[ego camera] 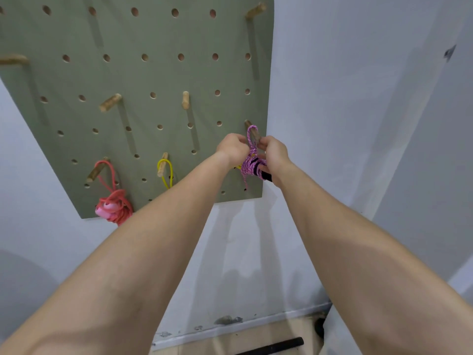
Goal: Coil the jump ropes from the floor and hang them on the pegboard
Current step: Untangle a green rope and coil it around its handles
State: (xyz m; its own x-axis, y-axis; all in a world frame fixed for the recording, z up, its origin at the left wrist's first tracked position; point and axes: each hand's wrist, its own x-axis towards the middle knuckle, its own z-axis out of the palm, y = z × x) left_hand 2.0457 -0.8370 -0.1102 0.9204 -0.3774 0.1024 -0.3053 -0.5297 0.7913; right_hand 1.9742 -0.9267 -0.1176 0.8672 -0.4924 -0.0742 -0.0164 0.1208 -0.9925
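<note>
Now, left hand (pixel 231 147), right hand (pixel 275 156): pinch-grip on purple rope (pixel 249 167), loop over peg (pixel 254 134).

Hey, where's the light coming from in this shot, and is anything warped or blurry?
Head view: the pegs cast long shadows down the pegboard, so light comes from above; arm shadows fall on the wall below; the wide lens tilts the board's edges and swells the forearms; the left hand, right hand and purple jump rope look slightly soft.
</note>
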